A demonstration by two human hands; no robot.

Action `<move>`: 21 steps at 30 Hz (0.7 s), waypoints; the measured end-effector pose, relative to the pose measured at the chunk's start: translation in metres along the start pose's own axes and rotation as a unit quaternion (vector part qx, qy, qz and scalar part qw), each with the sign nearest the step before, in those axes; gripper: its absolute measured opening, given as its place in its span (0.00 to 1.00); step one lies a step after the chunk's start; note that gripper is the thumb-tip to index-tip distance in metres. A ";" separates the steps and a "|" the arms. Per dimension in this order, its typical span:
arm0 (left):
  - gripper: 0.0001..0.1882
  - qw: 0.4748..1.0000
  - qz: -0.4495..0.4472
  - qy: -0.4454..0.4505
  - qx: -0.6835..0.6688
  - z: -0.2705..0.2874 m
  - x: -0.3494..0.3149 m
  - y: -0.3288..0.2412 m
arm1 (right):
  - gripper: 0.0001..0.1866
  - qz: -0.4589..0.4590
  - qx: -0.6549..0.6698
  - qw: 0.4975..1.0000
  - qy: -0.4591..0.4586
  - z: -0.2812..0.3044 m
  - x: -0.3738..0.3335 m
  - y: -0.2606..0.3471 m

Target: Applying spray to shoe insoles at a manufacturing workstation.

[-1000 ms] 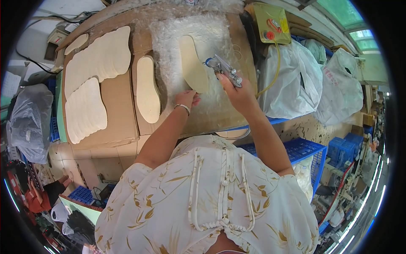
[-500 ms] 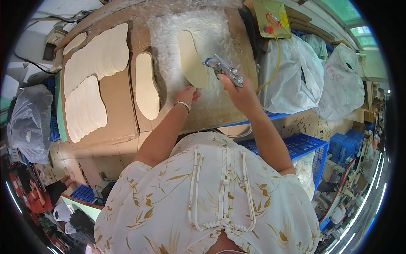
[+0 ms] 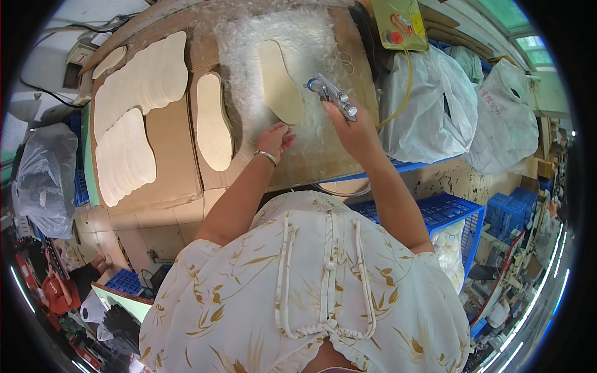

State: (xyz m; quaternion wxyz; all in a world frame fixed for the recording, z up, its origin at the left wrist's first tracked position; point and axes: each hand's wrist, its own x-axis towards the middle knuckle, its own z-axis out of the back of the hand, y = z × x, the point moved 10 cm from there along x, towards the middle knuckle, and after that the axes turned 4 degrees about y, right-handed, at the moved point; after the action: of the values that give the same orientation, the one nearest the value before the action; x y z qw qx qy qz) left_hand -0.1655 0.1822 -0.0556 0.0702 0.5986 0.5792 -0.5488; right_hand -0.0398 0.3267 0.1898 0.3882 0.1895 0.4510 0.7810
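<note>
A cream insole (image 3: pixel 280 81) lies on a whitish, glue-crusted sheet (image 3: pixel 239 46) in the middle of the work table. At its near end, my left hand (image 3: pixel 273 142) is closed, with thumb and fingertips pinching the insole's edge. My right hand (image 3: pixel 357 138) is wrapped round a metal spray gun (image 3: pixel 333 96), whose blue-ringed nozzle points left toward the insole from just beside it. A stack of insoles (image 3: pixel 214 121) rests on cardboard to the left of the sheet.
Overlapping insoles (image 3: pixel 146 71) spread across cardboard (image 3: pixel 177 146) at the left. A yellow can (image 3: pixel 398 25) with a yellow hose (image 3: pixel 407 81) stands at the far right. White plastic bags (image 3: pixel 429 105) and a blue crate (image 3: pixel 451 208) are to the right.
The spray gun in my right hand has shifted slightly up and to the right, away from the insole. My left hand stays at the insole's near end.
</note>
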 end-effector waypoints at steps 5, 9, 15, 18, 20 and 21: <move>0.21 1.000 -0.010 -0.004 -0.025 0.000 -0.002 0.003 | 0.17 -0.005 0.023 0.999 0.037 -0.008 -0.009 0.002; 0.23 1.000 -0.007 0.004 -0.006 -0.003 -0.003 0.003 | 0.17 -0.029 0.046 0.998 0.025 -0.002 -0.009 -0.006; 0.24 1.000 -0.007 0.013 -0.019 -0.004 -0.004 0.007 | 0.17 -0.006 0.043 0.999 0.033 -0.004 -0.015 0.000; 0.24 1.000 -0.007 0.012 -0.019 -0.005 -0.006 0.006 | 0.17 -0.029 0.024 0.999 0.029 0.001 -0.017 -0.005; 0.23 1.000 -0.009 0.012 -0.024 -0.004 -0.006 0.007 | 0.17 0.008 -0.021 0.999 0.037 0.001 -0.024 0.012; 0.23 0.999 -0.011 0.012 -0.030 -0.004 -0.006 0.007 | 0.17 0.007 -0.020 0.999 0.037 0.000 -0.023 0.008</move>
State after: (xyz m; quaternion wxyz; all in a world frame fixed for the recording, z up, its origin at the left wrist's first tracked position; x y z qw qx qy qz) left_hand -0.1560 0.1787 -0.0537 0.0755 0.5965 0.6024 -0.5249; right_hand -0.0289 0.3061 0.1979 0.3693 0.1559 0.4479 0.7992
